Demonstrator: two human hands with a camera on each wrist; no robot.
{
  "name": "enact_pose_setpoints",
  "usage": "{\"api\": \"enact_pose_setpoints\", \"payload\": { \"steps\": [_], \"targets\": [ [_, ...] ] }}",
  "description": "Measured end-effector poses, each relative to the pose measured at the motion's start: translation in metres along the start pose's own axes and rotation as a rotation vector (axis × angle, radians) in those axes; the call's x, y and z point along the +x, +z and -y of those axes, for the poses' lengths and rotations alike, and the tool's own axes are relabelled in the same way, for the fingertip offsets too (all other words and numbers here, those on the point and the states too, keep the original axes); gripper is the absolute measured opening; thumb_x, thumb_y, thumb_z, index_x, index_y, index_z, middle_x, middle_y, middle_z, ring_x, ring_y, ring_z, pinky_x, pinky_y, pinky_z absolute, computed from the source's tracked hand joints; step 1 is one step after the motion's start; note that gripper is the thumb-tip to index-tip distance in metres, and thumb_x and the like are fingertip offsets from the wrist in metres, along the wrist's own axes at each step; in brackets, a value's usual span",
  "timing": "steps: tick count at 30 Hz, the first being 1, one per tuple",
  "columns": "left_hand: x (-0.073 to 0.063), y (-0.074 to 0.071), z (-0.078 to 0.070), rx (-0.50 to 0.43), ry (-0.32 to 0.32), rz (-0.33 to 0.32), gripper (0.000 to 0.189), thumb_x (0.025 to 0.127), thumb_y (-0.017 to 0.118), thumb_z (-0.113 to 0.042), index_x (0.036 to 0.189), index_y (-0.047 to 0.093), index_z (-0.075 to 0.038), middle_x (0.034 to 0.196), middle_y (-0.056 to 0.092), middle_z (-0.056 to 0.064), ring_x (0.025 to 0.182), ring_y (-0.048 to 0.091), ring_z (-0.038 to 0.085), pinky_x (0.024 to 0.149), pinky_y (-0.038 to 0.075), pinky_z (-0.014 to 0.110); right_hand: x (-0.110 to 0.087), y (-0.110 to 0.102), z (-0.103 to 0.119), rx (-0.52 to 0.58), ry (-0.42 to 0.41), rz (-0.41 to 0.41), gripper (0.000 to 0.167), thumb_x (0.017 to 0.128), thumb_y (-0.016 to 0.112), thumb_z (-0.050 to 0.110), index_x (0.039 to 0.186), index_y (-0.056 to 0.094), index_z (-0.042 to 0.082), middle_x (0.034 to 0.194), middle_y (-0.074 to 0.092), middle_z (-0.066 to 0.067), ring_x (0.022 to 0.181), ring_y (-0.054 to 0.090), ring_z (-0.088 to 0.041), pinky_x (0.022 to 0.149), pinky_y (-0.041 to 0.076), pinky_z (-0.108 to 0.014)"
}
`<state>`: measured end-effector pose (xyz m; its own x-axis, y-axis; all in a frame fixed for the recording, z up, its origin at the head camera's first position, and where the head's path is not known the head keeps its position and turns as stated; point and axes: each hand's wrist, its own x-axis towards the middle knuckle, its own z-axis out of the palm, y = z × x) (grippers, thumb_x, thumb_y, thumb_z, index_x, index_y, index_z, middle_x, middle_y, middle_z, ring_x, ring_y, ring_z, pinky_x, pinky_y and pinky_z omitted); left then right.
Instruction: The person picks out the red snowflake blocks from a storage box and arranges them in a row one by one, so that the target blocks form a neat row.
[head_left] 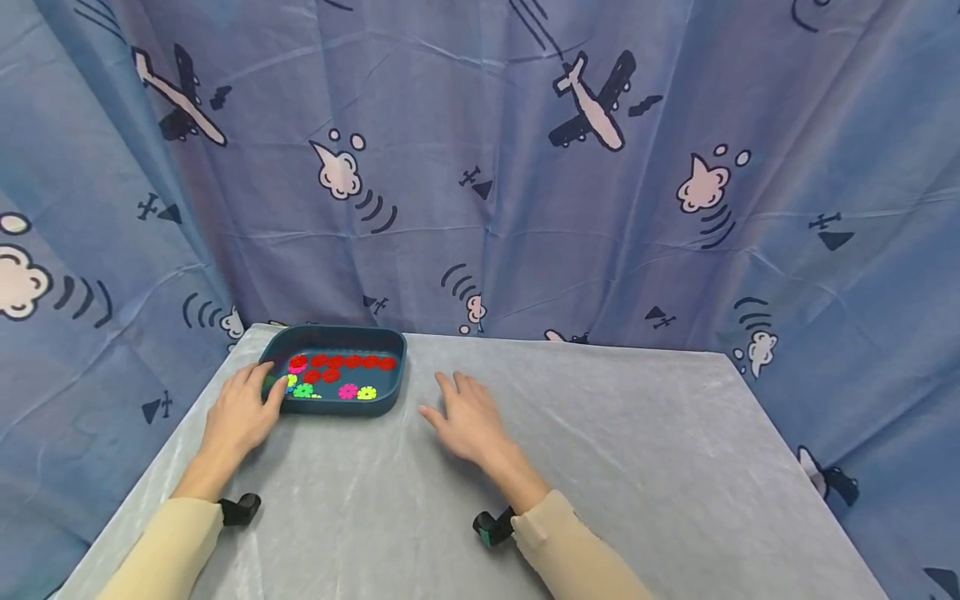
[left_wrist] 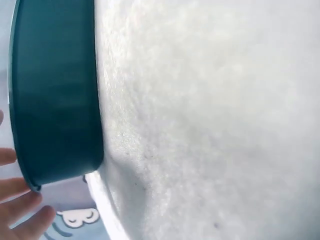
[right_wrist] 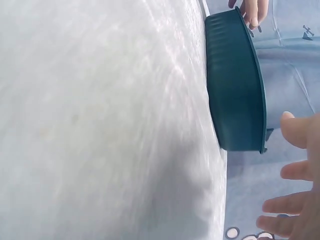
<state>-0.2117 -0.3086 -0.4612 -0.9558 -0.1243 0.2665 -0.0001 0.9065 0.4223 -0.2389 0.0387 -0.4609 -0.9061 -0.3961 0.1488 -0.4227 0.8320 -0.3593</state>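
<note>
A dark teal tray (head_left: 384,405) stands at the back left of the table, holding several small notched plastic discs. Red discs (head_left: 352,361) lie mostly along its far part; a pink disc (head_left: 348,391), a yellow disc (head_left: 367,392) and a green disc (head_left: 303,390) lie nearer the front. My left hand (head_left: 238,410) is at the tray's left end, fingers loosely extended by the rim and thumb over the near corner; its fingers (left_wrist: 20,207) hide part of the contents. Off the tray's right side, my right hand (head_left: 468,419) hovers with spread fingers, holding nothing.
A pale cloth covers the table (head_left: 637,467), which runs back to a blue curtain (head_left: 420,167) printed with planes and clouds. The curtain also hangs on both sides. Each wrist wears a black camera mount (head_left: 492,528).
</note>
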Motion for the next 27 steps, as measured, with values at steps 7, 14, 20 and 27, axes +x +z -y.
{"api": "enact_pose_setpoints", "payload": {
  "steps": [7,14,20,27],
  "targets": [
    [0.009,0.004,0.01,-0.079,-0.023,-0.031,0.054,0.107,0.046,-0.036,0.142,0.048,0.005,0.146,0.042,0.033,0.134,0.037,0.053,0.104,0.033,0.07,0.017,0.01,0.013,0.063,0.0,-0.003,0.063,0.103,0.055,0.047,0.151,0.045,0.009,0.15,0.048,-0.02,0.141,0.043,-0.035,0.116,0.032,-0.048],
    [0.014,0.01,0.019,-0.208,0.006,-0.03,0.051,0.107,0.051,-0.028,0.141,0.047,0.01,0.143,0.043,0.036,0.134,0.038,0.052,0.109,0.029,0.065,0.029,0.019,0.023,0.174,0.01,0.014,0.062,0.103,0.054,0.047,0.153,0.044,0.01,0.15,0.049,-0.014,0.138,0.046,-0.031,0.114,0.037,-0.045],
    [0.018,0.011,0.025,-0.287,-0.058,0.031,0.053,0.108,0.05,-0.032,0.143,0.047,0.006,0.146,0.042,0.036,0.138,0.035,0.053,0.111,0.027,0.066,0.036,0.026,0.03,0.293,0.021,0.035,0.06,0.104,0.053,0.045,0.154,0.043,0.012,0.152,0.047,-0.011,0.139,0.046,-0.029,0.113,0.039,-0.046],
    [0.019,0.009,0.029,-0.397,-0.132,0.063,0.05,0.108,0.051,-0.031,0.145,0.047,0.001,0.15,0.04,0.035,0.142,0.032,0.053,0.112,0.027,0.065,0.042,0.031,0.037,0.401,0.015,0.052,0.057,0.105,0.055,0.039,0.152,0.045,0.009,0.15,0.05,-0.012,0.138,0.046,-0.029,0.114,0.038,-0.046]
  ]
}}
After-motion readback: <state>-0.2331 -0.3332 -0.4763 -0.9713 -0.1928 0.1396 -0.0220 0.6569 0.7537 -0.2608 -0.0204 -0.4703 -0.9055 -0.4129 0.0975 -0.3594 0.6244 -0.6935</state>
